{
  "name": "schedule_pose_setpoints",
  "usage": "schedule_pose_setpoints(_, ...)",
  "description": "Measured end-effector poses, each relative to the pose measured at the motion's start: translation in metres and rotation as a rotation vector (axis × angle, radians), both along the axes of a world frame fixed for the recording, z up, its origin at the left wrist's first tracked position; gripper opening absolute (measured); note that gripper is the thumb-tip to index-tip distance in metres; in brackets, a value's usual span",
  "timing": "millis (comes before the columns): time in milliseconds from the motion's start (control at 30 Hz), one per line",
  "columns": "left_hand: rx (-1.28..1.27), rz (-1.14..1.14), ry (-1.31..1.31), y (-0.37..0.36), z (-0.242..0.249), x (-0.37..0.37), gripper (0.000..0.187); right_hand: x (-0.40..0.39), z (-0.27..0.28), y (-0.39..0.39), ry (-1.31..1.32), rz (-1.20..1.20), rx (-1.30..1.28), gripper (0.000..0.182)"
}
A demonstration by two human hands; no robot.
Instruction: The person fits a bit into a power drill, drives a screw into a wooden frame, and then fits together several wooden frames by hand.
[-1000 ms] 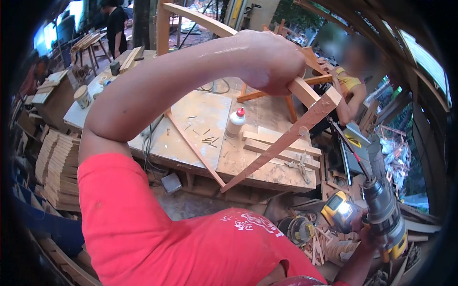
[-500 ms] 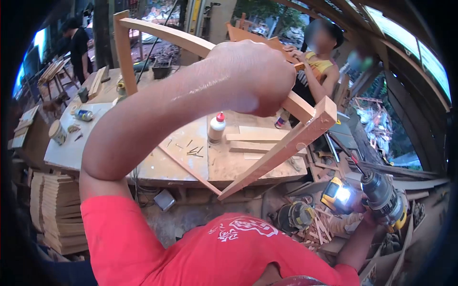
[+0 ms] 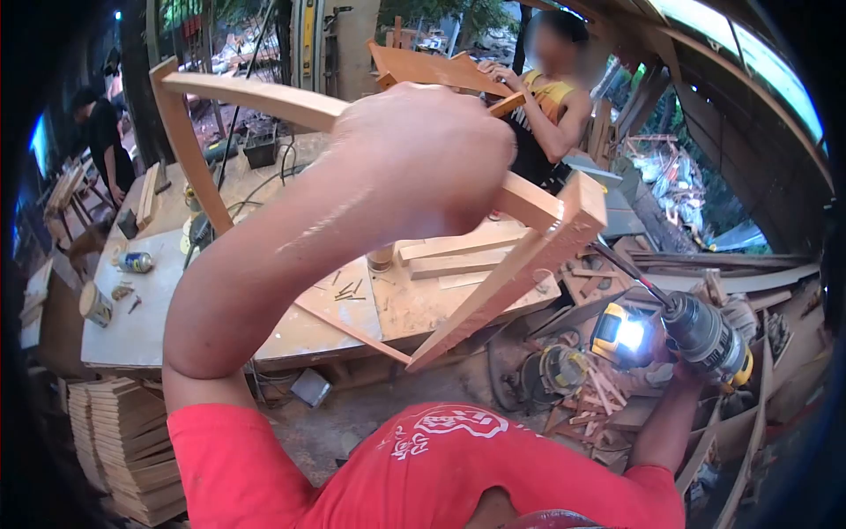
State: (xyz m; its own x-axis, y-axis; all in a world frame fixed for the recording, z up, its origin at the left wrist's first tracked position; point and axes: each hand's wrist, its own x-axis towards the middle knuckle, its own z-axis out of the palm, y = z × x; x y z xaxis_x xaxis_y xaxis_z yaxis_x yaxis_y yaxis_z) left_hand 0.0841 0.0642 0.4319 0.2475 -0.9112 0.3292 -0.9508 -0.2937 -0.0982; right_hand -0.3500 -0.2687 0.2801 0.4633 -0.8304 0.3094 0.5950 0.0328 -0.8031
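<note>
My left hand [image 3: 427, 159] is closed round the upper rail of a wooden frame [image 3: 493, 300], holding it up above the workbench. The frame's left leg slants down beyond my forearm, and its near right leg has a square end at the top. In my right hand [image 3: 679, 361], low on the right, is a power drill [image 3: 705, 331] with its light on. The drill's long bit points up and left, its tip near the frame's right corner. My right fingers are partly hidden by the drill.
The workbench [image 3: 352, 339] carries wood strips [image 3: 463, 260], screws, a can [image 3: 135, 262] and a tub [image 3: 95, 304]. A person [image 3: 555, 106] across the bench handles an orange-brown wooden piece. Another person [image 3: 106, 150] stands far left. Stacked boards [image 3: 128, 450] and scrap wood lie below.
My left hand and the frame have shifted left in view, and the red-capped bottle is now mostly hidden behind my forearm. The drill stays at the right. The background has shifted too.
</note>
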Motion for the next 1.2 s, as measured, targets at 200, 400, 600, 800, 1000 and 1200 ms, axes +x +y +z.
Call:
schedule_pose_setpoints(200,-0.013,0.057,-0.135,-0.003,-0.003,-0.005,0.016,0.036,-0.001,-0.005,0.124,0.136,-0.145,0.045)
schedule_pose_setpoints(400,0.06,0.185,-0.19,-0.004,-0.003,-0.013,0.018,0.114,0.017,-0.028,0.287,0.403,-0.359,0.045)
schedule_pose_setpoints(600,0.063,0.202,-0.224,-0.008,-0.006,-0.009,0.021,0.227,0.071,-0.049,0.372,0.671,-0.67,0.045)
schedule_pose_setpoints(800,0.025,0.162,-0.198,-0.008,-0.008,-0.004,0.018,0.261,0.106,-0.049,0.397,0.776,-0.8,0.046)
schedule_pose_setpoints(1000,0.04,0.104,-0.187,-0.004,-0.006,0.004,0.018,0.179,0.049,-0.047,0.422,0.83,-0.723,0.046)
schedule_pose_setpoints(1200,-0.04,0.013,-0.173,-0.005,-0.01,0.008,0.023,0.064,-0.092,-0.037,0.139,0.767,-0.285,0.042)
